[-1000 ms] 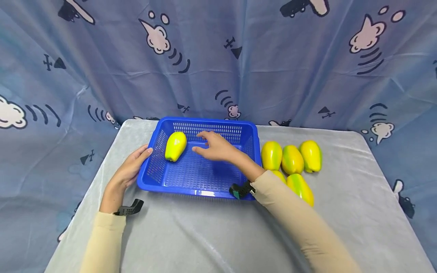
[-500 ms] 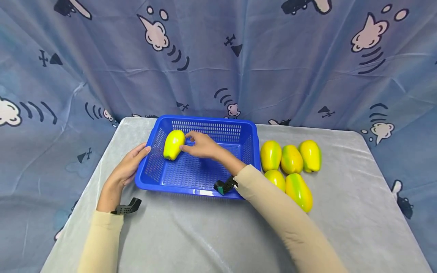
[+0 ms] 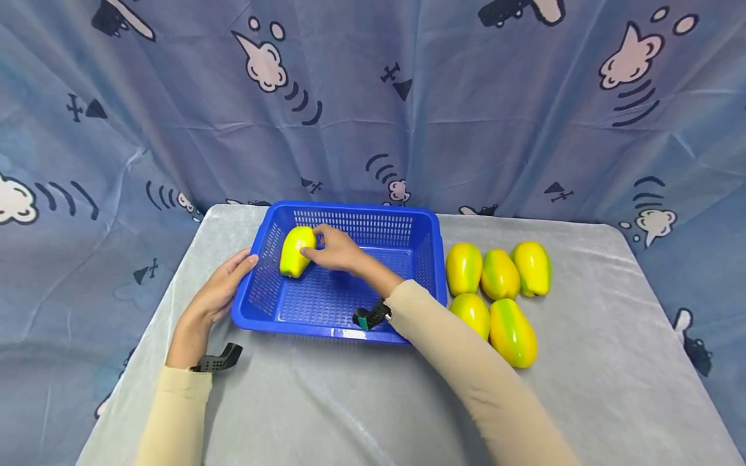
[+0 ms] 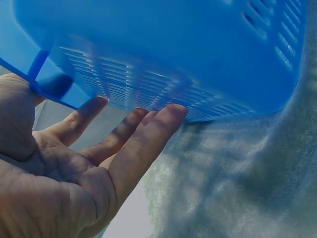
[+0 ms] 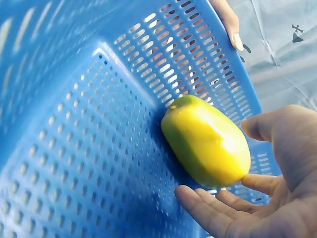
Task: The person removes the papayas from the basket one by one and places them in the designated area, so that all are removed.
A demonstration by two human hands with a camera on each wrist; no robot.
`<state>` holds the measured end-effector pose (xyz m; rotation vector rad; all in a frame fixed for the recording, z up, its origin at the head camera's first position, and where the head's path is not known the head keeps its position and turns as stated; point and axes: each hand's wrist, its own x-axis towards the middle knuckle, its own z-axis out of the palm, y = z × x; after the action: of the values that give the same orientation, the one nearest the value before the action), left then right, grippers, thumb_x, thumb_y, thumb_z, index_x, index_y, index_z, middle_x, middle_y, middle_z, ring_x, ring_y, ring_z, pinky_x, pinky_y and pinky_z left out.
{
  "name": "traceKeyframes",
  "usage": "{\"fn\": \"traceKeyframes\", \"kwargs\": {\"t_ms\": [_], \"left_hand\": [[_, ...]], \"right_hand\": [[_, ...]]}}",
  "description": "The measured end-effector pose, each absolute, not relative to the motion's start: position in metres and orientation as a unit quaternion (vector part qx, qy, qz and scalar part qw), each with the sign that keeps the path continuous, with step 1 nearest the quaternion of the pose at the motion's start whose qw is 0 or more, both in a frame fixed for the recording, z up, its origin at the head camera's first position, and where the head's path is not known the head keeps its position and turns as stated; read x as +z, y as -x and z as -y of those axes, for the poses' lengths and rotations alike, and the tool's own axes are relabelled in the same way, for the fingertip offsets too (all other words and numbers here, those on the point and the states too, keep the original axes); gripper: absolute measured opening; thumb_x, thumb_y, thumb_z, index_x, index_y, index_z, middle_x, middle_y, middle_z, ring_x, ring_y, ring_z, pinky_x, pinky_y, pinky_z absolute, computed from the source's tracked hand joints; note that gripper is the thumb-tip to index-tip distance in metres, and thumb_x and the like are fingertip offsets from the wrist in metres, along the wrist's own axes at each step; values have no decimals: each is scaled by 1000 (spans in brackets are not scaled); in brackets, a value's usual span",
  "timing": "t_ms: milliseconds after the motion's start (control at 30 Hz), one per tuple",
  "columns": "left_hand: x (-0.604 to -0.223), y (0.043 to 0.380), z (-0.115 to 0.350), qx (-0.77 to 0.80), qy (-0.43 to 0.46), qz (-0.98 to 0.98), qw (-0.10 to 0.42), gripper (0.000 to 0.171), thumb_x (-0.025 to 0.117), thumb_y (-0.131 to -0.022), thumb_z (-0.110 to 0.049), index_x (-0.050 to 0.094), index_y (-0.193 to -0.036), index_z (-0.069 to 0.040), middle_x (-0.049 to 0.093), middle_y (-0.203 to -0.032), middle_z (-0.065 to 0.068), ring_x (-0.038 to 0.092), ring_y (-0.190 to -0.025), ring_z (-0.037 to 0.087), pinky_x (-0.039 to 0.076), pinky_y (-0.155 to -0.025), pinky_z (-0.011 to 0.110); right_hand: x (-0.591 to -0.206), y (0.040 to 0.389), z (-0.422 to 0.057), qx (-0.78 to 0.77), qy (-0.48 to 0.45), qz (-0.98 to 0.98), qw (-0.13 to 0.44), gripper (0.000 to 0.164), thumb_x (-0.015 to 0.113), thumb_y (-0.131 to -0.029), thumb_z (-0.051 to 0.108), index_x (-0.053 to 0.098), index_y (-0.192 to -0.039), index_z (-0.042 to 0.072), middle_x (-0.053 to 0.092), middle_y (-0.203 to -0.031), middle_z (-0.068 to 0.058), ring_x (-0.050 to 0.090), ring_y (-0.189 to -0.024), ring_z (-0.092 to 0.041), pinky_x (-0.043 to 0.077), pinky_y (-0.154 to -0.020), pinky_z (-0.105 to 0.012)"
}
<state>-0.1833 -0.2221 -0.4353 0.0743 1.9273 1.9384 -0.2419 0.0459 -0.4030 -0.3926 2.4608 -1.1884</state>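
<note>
A yellow-green papaya (image 3: 296, 254) lies at the left side inside a blue slotted plastic basket (image 3: 350, 332). My right hand (image 3: 336, 251) reaches into the basket and pinches the papaya's right end, thumb on the near side and fingers on the far side. In the right wrist view, the papaya (image 5: 203, 144) leans close to the slotted wall between thumb and fingers. My left hand (image 3: 218, 288) holds the basket's left edge, its thumb over the rim. Seen from the left wrist, the fingers (image 4: 141, 146) reach along the outer wall.
Several more papayas (image 3: 500, 275) lie in a cluster on the pale cloth-covered table (image 3: 606, 362), right of the basket and close against it. A blue patterned curtain (image 3: 350, 110) hangs behind the table.
My right hand has moved left across the basket to the papaya and closed its thumb and fingers about it. The left hand has stayed at the basket's edge.
</note>
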Motion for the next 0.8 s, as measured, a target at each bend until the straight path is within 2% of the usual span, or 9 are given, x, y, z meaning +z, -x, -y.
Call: {"fn": "traceKeyframes", "kwargs": {"t_ms": [133, 200, 367, 467, 567, 700, 800], "left_hand": [[-436, 184, 221, 696, -28, -689, 201, 64, 45, -114, -39, 26, -164, -3, 71, -117, 0, 75, -101, 14, 67, -84, 34], [-437, 184, 220, 698, -30, -686, 204, 63, 45, -114, -38, 26, -163, -2, 71, -118, 0, 75, -102, 14, 67, -84, 34], [-440, 182, 220, 701, -29, -682, 204, 62, 45, -115, -38, 27, -162, -2, 71, -117, 0, 75, -102, 14, 67, -85, 34], [-440, 182, 221, 700, -27, -686, 197, 63, 44, -115, -38, 26, -162, -1, 70, -117, 0, 75, -102, 14, 67, -84, 34], [-439, 182, 221, 698, -29, -688, 196, 64, 44, -115, -38, 25, -163, -1, 70, -118, 0, 75, -102, 14, 67, -84, 34], [-437, 183, 221, 698, -29, -687, 199, 65, 45, -114, -39, 25, -163, -1, 70, -118, 0, 75, -103, 14, 66, -85, 34], [-436, 183, 222, 696, -25, -690, 198, 66, 45, -114, -39, 24, -164, -2, 70, -118, -2, 75, -104, 13, 66, -86, 34]], "right_hand": [[-407, 244, -42, -458, 123, -855, 211, 62, 67, -104, 34, 44, -155, 6, 61, -143, -19, 68, -94, -28, 61, -85, -40], [-410, 245, -41, -469, 117, -849, 215, 62, 68, -103, 34, 45, -154, 7, 62, -140, -19, 67, -86, -26, 61, -76, -36], [-416, 247, -37, -477, 119, -845, 211, 60, 68, -102, 34, 46, -150, 6, 63, -136, -20, 63, -96, -21, 54, -68, -24], [-419, 248, -34, -483, 124, -840, 216, 62, 68, -102, 34, 45, -152, 5, 62, -136, -21, 64, -105, -26, 59, -73, -27], [-420, 249, -33, -480, 130, -841, 215, 65, 66, -103, 34, 42, -155, 5, 61, -140, -21, 64, -115, -30, 62, -87, -35], [-419, 249, -32, -464, 140, -850, 207, 68, 67, -103, 35, 40, -158, 4, 59, -145, -19, 61, -124, -31, 58, -103, -42], [-418, 248, -30, -459, 144, -852, 205, 71, 69, -102, 35, 39, -159, 5, 59, -146, -19, 60, -126, -32, 57, -105, -44]]}}
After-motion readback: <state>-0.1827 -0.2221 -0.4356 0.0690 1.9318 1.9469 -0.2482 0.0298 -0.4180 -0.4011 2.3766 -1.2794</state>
